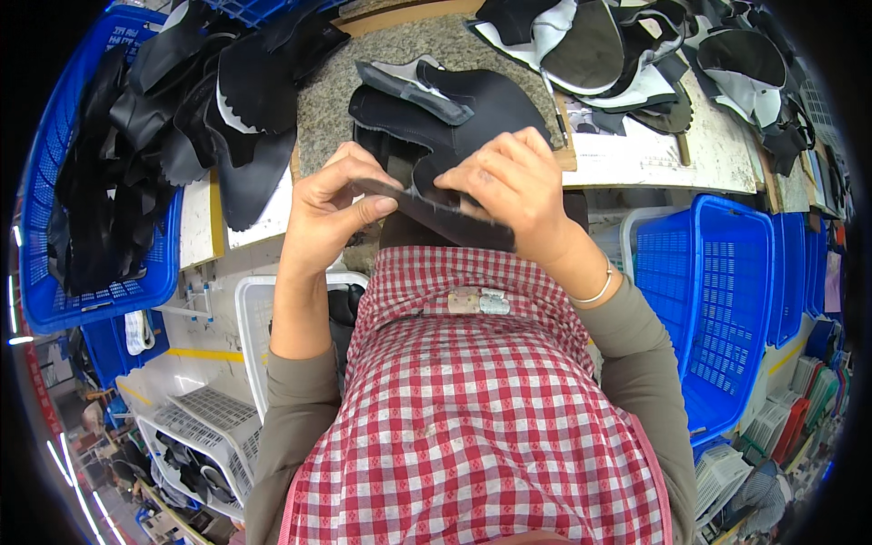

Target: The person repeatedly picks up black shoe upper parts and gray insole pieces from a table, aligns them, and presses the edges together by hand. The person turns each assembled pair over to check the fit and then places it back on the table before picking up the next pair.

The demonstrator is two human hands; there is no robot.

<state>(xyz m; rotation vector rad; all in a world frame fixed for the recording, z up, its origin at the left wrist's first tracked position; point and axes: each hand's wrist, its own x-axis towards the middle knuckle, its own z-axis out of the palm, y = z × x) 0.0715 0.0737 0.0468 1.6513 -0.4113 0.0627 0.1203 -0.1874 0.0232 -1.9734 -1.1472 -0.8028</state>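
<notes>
My left hand [338, 204] pinches one end of a curved black leather piece [440, 214] between thumb and fingers, just in front of my apron. The fingers of my right hand [510, 186] close on the same piece near its other end. Its edge faces up and it bends between the hands. Beyond them, a larger black leather shoe-upper piece [495, 102] lies on a speckled stone slab [325, 109]. A folded part with a pale lining [418, 86] rests on top of it. Whether the held piece joins the larger one is hidden behind my hands.
At the left, a blue basket [163, 286] and the bench beside it carry heaped black leather pieces [250, 173]. More black-and-white uppers [581, 50] lie at the back right, near a pen-like tool [554, 107]. A blue basket [727, 309] stands right of me.
</notes>
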